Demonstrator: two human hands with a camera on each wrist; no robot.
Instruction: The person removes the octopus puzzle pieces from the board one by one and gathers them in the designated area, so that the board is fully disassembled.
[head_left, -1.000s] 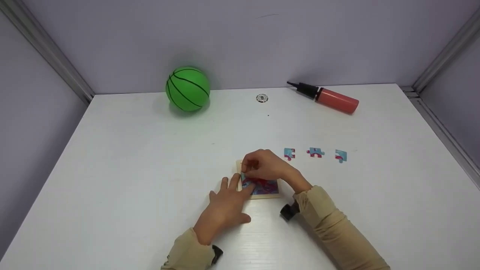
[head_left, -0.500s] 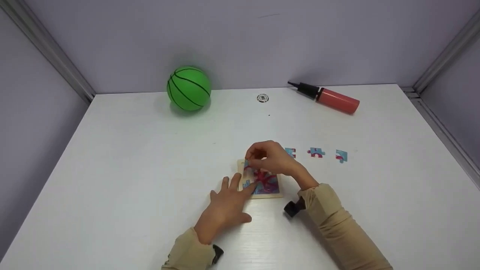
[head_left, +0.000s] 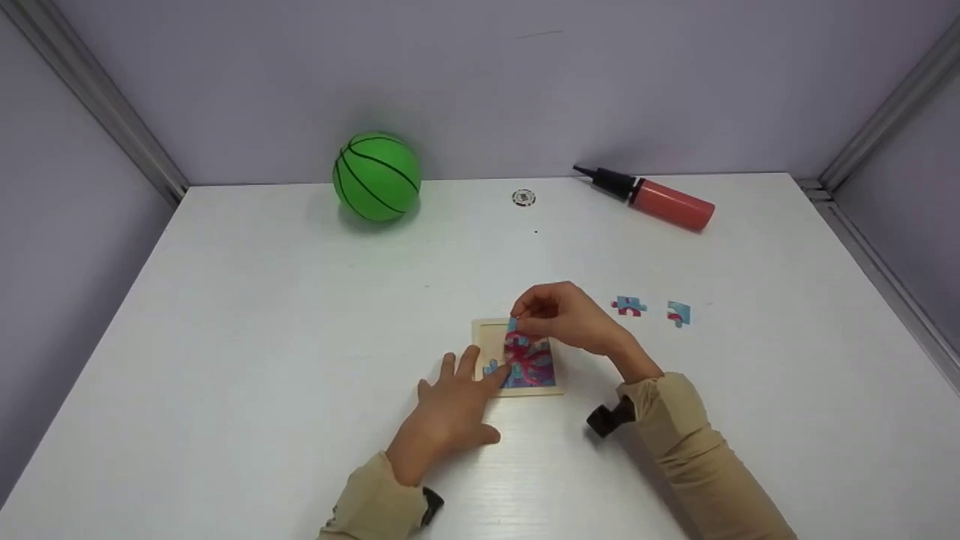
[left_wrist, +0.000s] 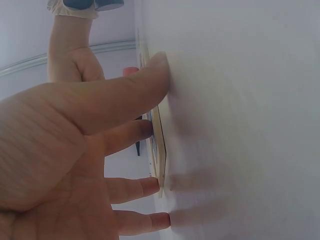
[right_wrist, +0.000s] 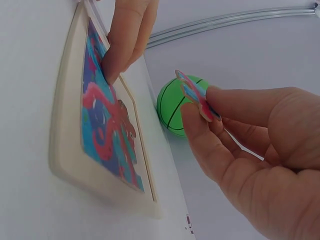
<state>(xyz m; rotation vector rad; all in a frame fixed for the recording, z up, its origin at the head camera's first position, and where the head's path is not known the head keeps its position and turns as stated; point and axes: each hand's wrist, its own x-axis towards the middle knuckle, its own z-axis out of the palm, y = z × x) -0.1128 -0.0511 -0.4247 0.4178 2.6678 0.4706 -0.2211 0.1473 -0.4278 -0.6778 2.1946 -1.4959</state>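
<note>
A small wooden puzzle board [head_left: 555, 391] with a raised pale rim lies on the table, partly filled with a red and blue octopus-like picture. My left hand [head_left: 448, 420] rests at its left side, fingers spread and fairly straight; in the right wrist view its fingertips touch the picture. Above the board's upper part, my right hand [head_left: 566, 319] pinches a puzzle piece [right_wrist: 196, 96] between thumb and fingers. In the right wrist view that piece is tilted and apart from the board. Two loose pieces, one puzzle piece [head_left: 628, 306] and another puzzle piece [head_left: 679, 313], lie to the right.
A green ball [head_left: 376, 177] stands at the back left of the white table [head_left: 262, 337]. Beside the back wall lies a red and black hand pump [head_left: 660, 201]. A round black-and-white chip [head_left: 523, 197] lies between them.
My right hand has lifted a piece off the board's left part and moved right with it, uncovering bare wood. One loose piece on the right is no longer visible. My left hand stays put.
</note>
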